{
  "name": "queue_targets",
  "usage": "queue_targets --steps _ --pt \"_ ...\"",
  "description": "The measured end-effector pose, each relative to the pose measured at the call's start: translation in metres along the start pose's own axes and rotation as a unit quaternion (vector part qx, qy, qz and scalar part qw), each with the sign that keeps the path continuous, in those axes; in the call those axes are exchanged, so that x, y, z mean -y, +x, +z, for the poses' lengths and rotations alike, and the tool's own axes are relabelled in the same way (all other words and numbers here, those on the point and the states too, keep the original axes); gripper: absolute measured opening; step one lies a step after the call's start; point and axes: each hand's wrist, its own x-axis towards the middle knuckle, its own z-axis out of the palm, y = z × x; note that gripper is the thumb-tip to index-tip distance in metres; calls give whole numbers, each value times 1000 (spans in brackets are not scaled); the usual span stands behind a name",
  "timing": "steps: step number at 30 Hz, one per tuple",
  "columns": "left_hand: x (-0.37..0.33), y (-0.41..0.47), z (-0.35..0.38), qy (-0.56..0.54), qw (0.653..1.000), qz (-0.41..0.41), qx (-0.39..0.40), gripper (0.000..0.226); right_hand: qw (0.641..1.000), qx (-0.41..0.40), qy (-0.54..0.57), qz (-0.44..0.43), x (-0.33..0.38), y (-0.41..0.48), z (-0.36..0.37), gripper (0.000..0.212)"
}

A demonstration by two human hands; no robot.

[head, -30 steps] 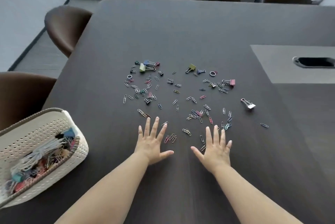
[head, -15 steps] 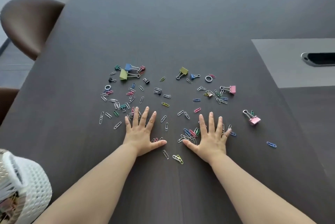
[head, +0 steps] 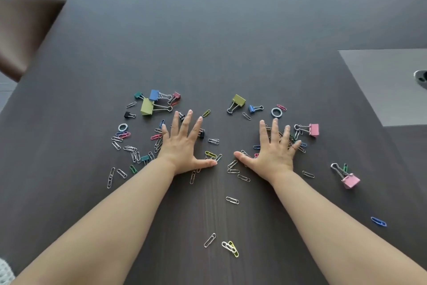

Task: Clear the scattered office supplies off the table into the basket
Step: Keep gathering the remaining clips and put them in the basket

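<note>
Office meeting room: long dark table (head: pixel 231 30), brown chairs (head: pixel 25 30) around.

Silver and coloured paper clips (head: pixel 232 200) lie flat, scattered across the middle. Olive, blue and red binder clips (head: pixel 147 107) cluster far left. A pink clip (head: pixel 351 180) lies right. The white basket (head: pixel 4 272) peeks in near left.

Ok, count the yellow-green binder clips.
2: one yellow-green clip beyond and left of the left hand; the other beyond and left of the right hand. Hands may hide more.
</note>
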Motion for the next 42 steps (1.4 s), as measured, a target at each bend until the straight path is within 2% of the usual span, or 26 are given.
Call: queue_targets --steps 4,6,8,9,11,14,18,21,23,26,29,32,36,38,40,41,42 --pt "-7 5 1 -14 998 51 -25 102 996 -14 16 -92 6 5 -2 101" --pt "-12 -3 6 -55 992 81 -82 97 982 -81 100 -140 7 -7 3 85" --pt "-16 -6 8 -72 984 92 -131 92 963 -176 166 -117 6 -9 7 67" --pt "-18 -3 6 -68 984 94 -134 91 960 -199 175 -93 4 -3 6 62" --pt "-21 12 -6 -62 986 97 -119 88 971 -174 158 -52 0 15 -1 61" --pt "-29 53 -29 -22 987 123 -97 67 991 -90 96 -5 -11 51 -15 65" --pt "-49 102 -43 50 982 175 -50 59 998 -19 55 6 -21 76 -20 61" --pt "-54 106 -35 36 980 192 -19 56 996 -23 64 -60 -26 70 -15 56" --pt "-48 91 -26 12 983 181 -26 56 989 -29 76 -126 -27 61 -14 55" --pt "-30 54 -17 -28 988 152 -27 54 980 6 88 -179 -17 58 -20 53" --pt "-12 15 -10 -51 991 121 -6 57 972 45 53 -223 0 46 -21 51" --pt "-7 -23 -2 -64 991 116 5 80 967 37 31 -249 11 13 -9 57" --pt "-9 -69 11 -97 988 116 0 80 962 25 69 -265 14 -47 5 74" --pt "-9 -87 16 -72 990 119 -34 74 960 -16 108 -259 12 -69 8 68" --pt "-7 -97 19 -32 994 95 -49 69 960 -96 134 -226 9 -81 9 54" --pt "-5 -99 20 -16 996 73 -54 75 964 -124 133 -195 7 -82 7 55" --pt "-5 -100 21 -15 997 55 -44 85 973 -114 116 -164 5 -82 5 65"
